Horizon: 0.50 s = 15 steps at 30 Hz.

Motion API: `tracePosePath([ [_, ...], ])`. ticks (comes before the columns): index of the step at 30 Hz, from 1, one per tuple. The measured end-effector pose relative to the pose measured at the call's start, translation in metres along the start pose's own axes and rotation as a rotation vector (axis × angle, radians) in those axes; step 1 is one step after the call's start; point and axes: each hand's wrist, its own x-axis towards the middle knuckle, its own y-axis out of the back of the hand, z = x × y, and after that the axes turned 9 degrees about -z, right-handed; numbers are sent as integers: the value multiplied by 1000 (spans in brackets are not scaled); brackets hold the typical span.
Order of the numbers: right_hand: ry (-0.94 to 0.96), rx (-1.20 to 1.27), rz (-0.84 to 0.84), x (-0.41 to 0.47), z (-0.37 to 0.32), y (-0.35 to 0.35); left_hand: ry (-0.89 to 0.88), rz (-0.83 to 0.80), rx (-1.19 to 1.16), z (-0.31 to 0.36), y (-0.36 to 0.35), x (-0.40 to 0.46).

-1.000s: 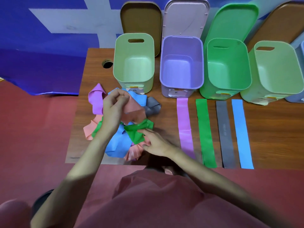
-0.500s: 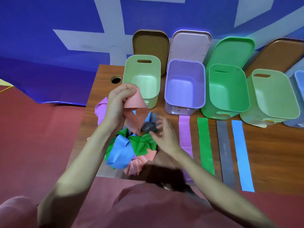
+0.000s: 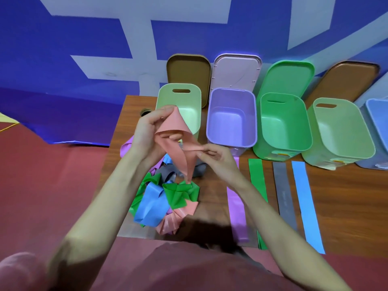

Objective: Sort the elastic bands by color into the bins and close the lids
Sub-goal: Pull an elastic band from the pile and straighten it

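Note:
A salmon-pink elastic band (image 3: 178,141) hangs in the air above the table's left part. My left hand (image 3: 150,133) grips its upper fold, and my right hand (image 3: 216,157) pinches its right edge. Below them lies a tangled pile of bands (image 3: 165,198) in green, blue, pink, grey and purple. Four bands lie flat side by side: purple (image 3: 237,208), green (image 3: 257,177), grey (image 3: 284,192) and blue (image 3: 304,196). Behind stand open bins: pale green (image 3: 189,95), purple (image 3: 231,124), green (image 3: 283,127), a second pale green (image 3: 344,133) and blue (image 3: 378,114).
Lids lean on the blue wall behind the bins: brown (image 3: 188,69), pinkish (image 3: 237,70), green (image 3: 289,77) and another brown (image 3: 346,80). The wooden table (image 3: 346,196) has a cable hole (image 3: 146,111) at its far left. Red floor lies to the left.
My left hand has lifted the salmon-pink band out of the pile. My right hand left the green band in the pile and came up to pinch the pink one.

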Motion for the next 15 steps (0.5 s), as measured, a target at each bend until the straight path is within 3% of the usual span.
tracePosePath([
  [3, -40, 160, 34, -15, 0, 18, 150, -22, 3, -3, 7, 3],
  [10, -81, 364, 122, -39, -12, 57, 414, -104, 745, -31, 23, 4],
  [15, -25, 502, 161, -53, -30, 70, 378, -256, 635, -53, 25, 8],
])
